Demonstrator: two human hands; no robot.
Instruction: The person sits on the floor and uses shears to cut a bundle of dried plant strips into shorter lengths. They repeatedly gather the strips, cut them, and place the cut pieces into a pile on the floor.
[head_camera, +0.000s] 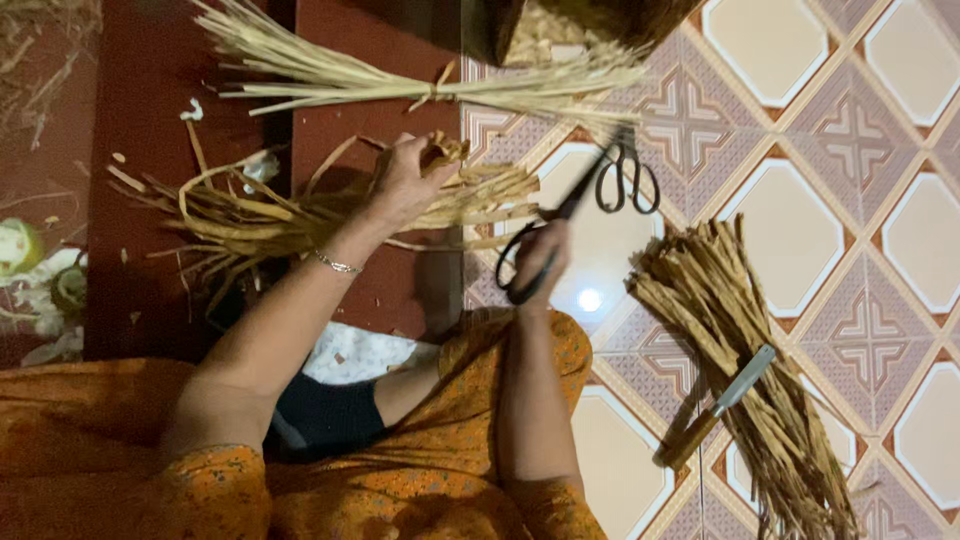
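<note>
1. My left hand (410, 180) was closed around a bundle of dried leaf strips (300, 215), at 11 o'clock of centre.
2. My right hand (540, 255) gripped black scissors (560, 220), blades toward the bundle's end at 12 o'clock.
3. A second pair of scissors (628, 180) lay just beyond.
4. A knife (715, 405) rested on a strip pile (750, 350) at 4 o'clock.
</note>
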